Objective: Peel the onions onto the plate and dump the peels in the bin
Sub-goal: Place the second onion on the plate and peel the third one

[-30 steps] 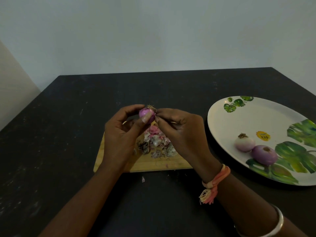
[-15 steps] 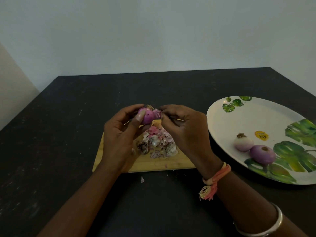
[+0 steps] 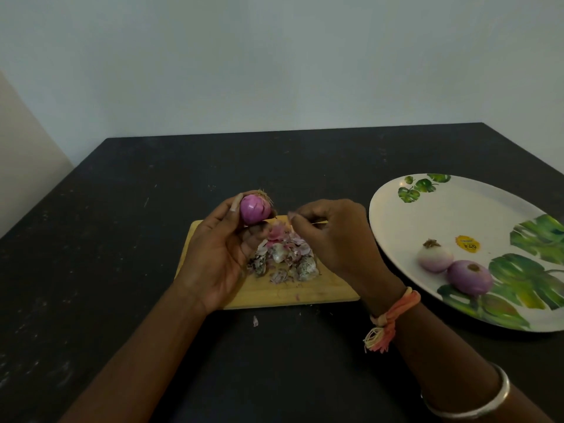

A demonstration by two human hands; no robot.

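Over the board [image 3: 320,293], the right hand [image 3: 332,236] has left the onion [image 3: 254,210].

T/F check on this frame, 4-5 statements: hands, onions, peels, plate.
1. The left hand holds an onion. True.
2. Three onions lie on the plate. False: two onions lie there.
3. The peels are piled on the cutting board. True.
4. The right hand touches the onion that is being held. False: it is apart from it, to its right, fingers pinching what looks like a peel scrap.
5. A bin is in view. False: none shows.
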